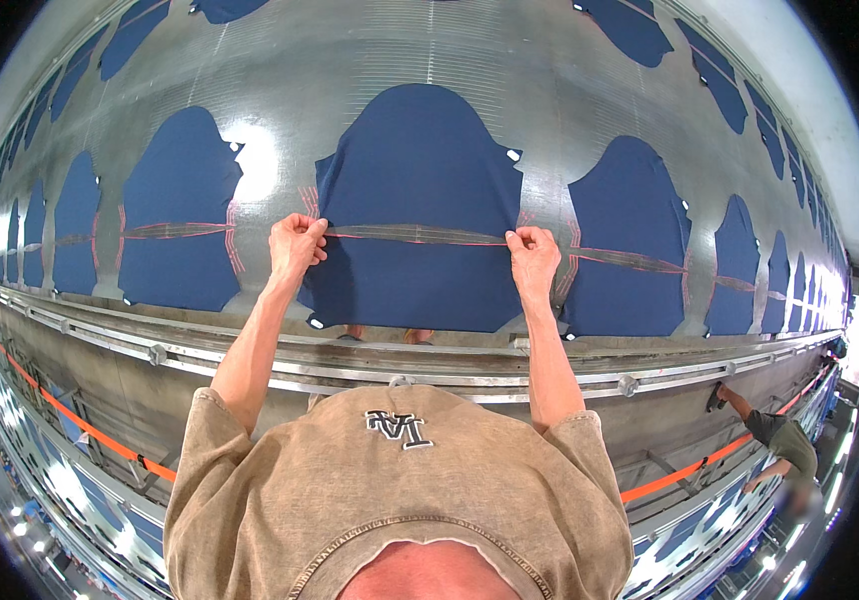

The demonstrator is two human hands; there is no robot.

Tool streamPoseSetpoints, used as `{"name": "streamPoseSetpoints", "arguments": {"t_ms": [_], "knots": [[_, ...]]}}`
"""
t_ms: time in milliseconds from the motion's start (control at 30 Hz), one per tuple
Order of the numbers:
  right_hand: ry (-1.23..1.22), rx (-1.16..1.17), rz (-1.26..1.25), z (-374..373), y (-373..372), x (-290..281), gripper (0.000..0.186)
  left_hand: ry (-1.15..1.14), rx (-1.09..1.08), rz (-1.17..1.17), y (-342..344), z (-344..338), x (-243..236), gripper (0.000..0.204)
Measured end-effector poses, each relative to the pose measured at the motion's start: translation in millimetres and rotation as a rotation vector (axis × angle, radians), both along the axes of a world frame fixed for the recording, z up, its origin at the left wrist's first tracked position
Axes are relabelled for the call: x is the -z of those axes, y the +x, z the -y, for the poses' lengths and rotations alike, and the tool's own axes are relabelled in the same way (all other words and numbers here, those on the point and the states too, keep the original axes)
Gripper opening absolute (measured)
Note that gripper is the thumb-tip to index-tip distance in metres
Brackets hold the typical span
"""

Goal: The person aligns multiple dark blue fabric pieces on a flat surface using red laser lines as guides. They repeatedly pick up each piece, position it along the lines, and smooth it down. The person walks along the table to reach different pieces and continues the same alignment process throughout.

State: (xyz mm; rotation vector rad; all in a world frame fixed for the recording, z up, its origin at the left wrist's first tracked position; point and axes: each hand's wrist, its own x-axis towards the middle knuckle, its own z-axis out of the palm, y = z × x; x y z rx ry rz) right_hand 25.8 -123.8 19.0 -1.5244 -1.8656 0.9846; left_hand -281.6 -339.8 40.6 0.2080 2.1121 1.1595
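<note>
Two navy fabric panels lie in front of me, a rounded far panel (420,155) and a straighter near panel (415,285). Between them runs a narrow grey strip of tabletop edged with thin red lines. My left hand (298,243) is closed in a pinch at the near panel's far left corner. At its far right corner, my right hand (534,260) pinches the cloth the same way. The fingertips cover the corners, so I cannot tell whether they touch the far panel too. A small white tag (515,155) sits on the far panel's right edge.
The long grey table (280,110) carries more navy panels (180,200) in rows on both sides. A metal rail (350,378) follows its near edge. Behind me, an orange bar (100,435) borders the aisle, and another person (790,445) stands at the right.
</note>
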Motion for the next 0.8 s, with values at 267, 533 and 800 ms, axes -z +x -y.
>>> {"name": "streamPoseSetpoints", "arguments": {"t_ms": [267,533,800], "knots": [[0.07,-0.021,0.041,-2.1,4.9,-0.5,0.013,0.038,-0.006,0.073,-1.5,4.0,7.6,0.022],[-0.06,-0.024,0.004,-3.7,4.5,3.1,0.011,0.214,-0.094,0.085,3.8,21.4,7.2,0.019],[-0.122,-0.007,-0.133,-1.1,6.4,4.4,0.013,0.191,-0.236,-0.114,-21.6,18.5,5.0,0.019]]}}
